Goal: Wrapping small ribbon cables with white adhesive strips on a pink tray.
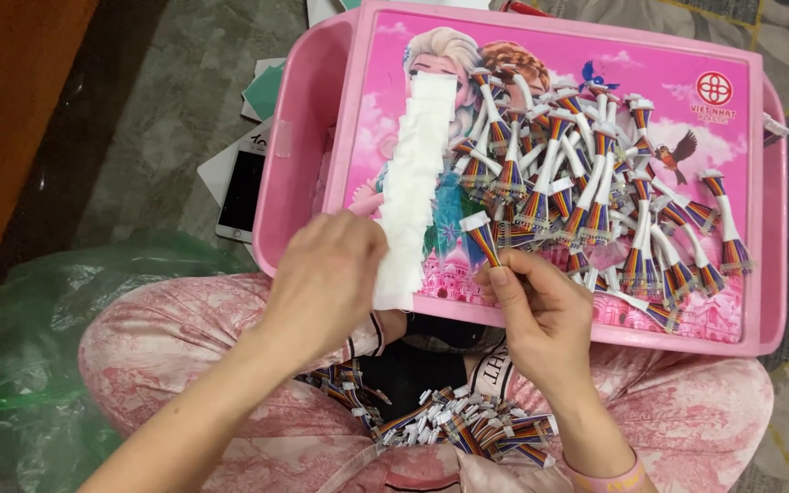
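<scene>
Loose cables (pixel 468 429) in lap; pink tray (pixel 303 164) above (phone (pixel 241 194) probably on floor).

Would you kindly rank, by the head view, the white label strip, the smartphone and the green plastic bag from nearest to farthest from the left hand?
1. White label strip: touching the left hand, on the pink tray.
2. Smartphone: on the floor, left of the tray.
3. Green plastic bag: far left, beside the knee.
</scene>
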